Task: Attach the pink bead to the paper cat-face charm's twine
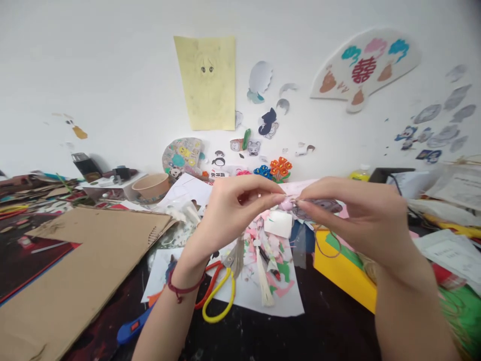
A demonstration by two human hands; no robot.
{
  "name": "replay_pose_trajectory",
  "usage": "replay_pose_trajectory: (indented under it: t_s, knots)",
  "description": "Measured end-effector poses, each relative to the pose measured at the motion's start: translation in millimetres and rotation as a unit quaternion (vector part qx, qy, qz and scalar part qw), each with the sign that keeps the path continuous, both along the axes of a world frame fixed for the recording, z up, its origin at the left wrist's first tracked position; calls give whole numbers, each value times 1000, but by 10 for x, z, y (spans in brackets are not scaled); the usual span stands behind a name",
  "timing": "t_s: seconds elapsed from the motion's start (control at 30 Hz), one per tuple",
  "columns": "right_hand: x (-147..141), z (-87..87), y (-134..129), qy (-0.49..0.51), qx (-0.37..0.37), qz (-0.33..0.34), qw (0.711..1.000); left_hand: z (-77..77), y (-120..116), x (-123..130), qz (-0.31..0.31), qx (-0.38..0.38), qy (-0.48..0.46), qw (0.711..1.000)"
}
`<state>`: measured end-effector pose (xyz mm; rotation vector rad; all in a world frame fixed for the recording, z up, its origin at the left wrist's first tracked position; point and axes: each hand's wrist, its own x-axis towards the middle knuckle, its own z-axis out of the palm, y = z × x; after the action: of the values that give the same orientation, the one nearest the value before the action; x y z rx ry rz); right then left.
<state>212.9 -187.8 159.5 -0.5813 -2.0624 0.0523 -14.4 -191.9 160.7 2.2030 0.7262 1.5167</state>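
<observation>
Both hands are raised in front of me and nearly meet at the fingertips. My left hand is closed in a pinch at a small pink rounded piece. Just right of it, my right hand pinches a thin cord, whose brown loop hangs below the fingers. A flat grey printed cutout shows behind the right fingers; how it joins the cord is hidden. Beneath the hands, a cream tassel lies on a white sheet among pink and green scraps.
Scissors with red and yellow handles and a blue cutter lie by my left forearm. Brown cardboard spreads over the left. A yellow box stands under my right hand. Paper flowers stand against the wall.
</observation>
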Motion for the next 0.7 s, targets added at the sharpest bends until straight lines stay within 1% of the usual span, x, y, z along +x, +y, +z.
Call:
replay_pose_trajectory:
  t_s: [0.07,0.13,0.3,0.4,0.47,0.53,0.6,0.7]
  knots:
    - [-15,-32,4,7,5,-8,1000,-13,16,5,-2,14,1,1000]
    - [-25,-64,12,15,2,-9,1000,-15,16,5,11,40,25,999]
    - [-45,-111,34,27,26,-22,999,-20,-18,14,57,156,61,984]
    - [-61,-104,43,19,37,-34,999,-28,-46,26,74,203,77,973]
    - [-77,-94,48,18,75,-41,996,-34,-63,31,91,225,94,966]
    - [-96,-84,52,19,139,-47,989,-43,-77,34,108,245,105,958]
    - [-115,-75,49,13,193,-60,979,-54,-90,40,123,258,113,952]
    - [-140,-56,27,-9,266,-98,959,-72,-119,63,148,269,128,943]
